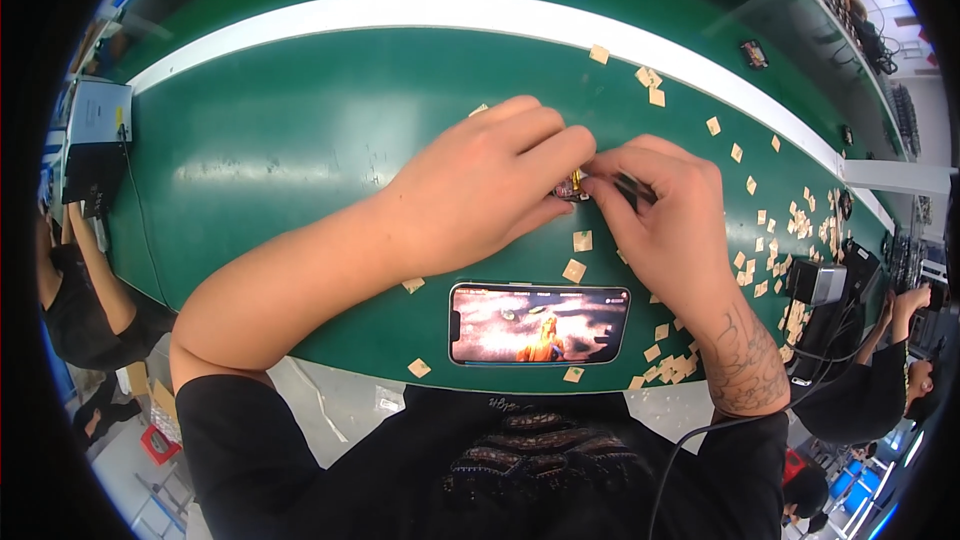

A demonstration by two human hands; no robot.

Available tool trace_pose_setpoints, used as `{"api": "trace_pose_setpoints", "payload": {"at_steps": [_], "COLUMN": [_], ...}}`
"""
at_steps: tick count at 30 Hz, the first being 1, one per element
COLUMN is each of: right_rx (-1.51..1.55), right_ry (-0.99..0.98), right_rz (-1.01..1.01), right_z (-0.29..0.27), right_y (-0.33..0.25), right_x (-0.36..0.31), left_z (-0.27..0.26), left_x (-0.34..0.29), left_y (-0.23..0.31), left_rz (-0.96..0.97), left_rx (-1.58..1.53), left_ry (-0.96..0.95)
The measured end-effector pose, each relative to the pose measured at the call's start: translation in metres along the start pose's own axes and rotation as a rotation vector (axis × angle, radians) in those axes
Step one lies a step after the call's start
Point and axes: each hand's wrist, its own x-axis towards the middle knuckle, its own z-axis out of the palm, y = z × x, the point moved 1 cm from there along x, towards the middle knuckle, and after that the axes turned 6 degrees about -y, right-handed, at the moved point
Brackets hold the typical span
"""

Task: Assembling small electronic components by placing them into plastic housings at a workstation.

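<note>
both hands pinch a small gold part, right hand apparently also gripping a dark tool; left hand could fumble it toward the phone at 6 o'clock.

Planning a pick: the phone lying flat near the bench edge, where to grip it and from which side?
Judging by pose: the phone lies flat, screen up, long side along the green bench edge. Pinch across its two long edges from above, mid-length, avoiding the paper squares beside it.
</note>
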Motion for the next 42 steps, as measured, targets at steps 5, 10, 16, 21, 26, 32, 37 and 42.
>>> {"api": "trace_pose_setpoints", "payload": {"at_steps": [5, 10, 16, 21, 26, 32, 37, 42], "right_rx": [0.020, 0.182, 0.276, 0.153, 0.209, 0.241, 0.258, 0.278], "right_ry": [0.051, 0.090, 0.219, 0.209, 0.163, 0.183, 0.147, 0.097], "right_rz": [-0.009, 0.030, -0.046, -0.095, -0.070, -0.074, -0.069, -0.052], "right_z": [0.003, -0.006, -0.008, -0.008, -0.005, -0.003, -0.004, -0.009], "right_y": [0.004, 0.018, 0.034, 0.036, 0.036, 0.038, 0.039, 0.028], "right_x": [-0.001, -0.002, 0.000, -0.001, -0.002, 0.000, 0.000, -0.003], "left_z": [0.003, 0.004, -0.002, 0.004, 0.002, 0.003, -0.002, -0.002], "left_x": [-0.001, 0.001, 0.007, 0.004, 0.004, 0.001, 0.005, 0.004], "left_y": [-0.001, 0.002, 0.010, 0.009, 0.009, 0.008, 0.010, -0.002], "left_rz": [0.021, 0.002, 0.077, 0.079, 0.079, 0.074, 0.073, 0.106], "left_rx": [0.013, 0.076, 0.259, 0.268, 0.299, 0.321, 0.348, 0.155], "left_ry": [0.001, -0.035, -0.082, -0.072, -0.092, -0.081, -0.084, -0.007]}}
